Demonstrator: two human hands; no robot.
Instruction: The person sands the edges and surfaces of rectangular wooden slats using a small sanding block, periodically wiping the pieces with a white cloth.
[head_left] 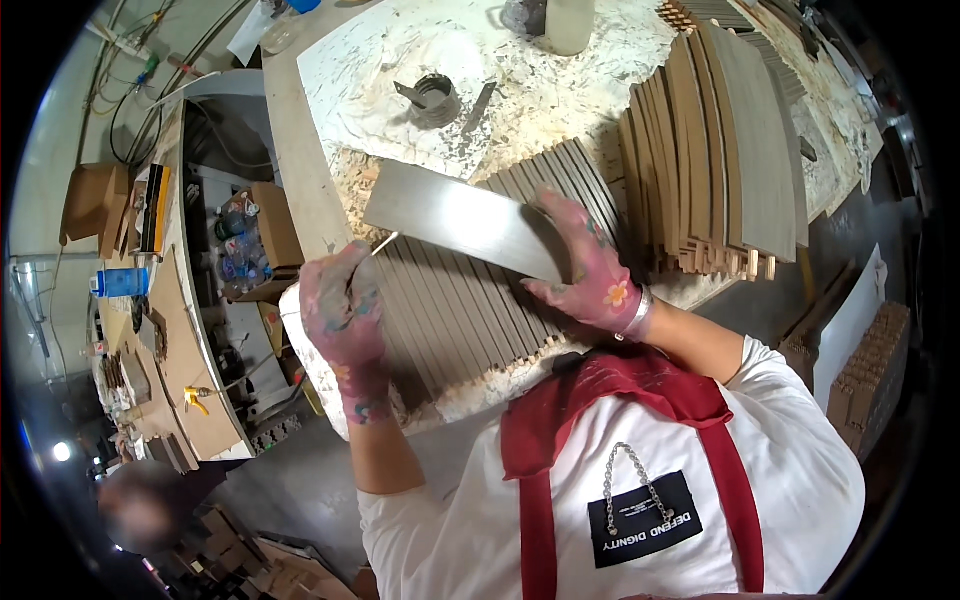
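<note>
My right hand point(597, 270), in a pink flowered glove, grips one end of a flat grey board point(470, 222) between thumb and fingers. The board is tilted, its smooth face catching the light. My left hand point(345, 308), gloved alike, is closed around a thin pale stick point(386, 243), whose tip points toward the board's near edge. Whatever part of the stick lies inside the fingers is hidden. Below both hands is a row of narrow grey slats point(450, 320) set closely side by side, with pale wooden ends toward me.
A stack of long grey-brown boards point(700, 140) stands at the right. On the stained tabletop are an open tin point(433, 103), a flat metal blade point(480, 107) and a cloudy jar point(570, 25). Left are a carton of plastic bottles point(270, 235) and a side bench point(200, 350); another person point(150, 500) is lower left.
</note>
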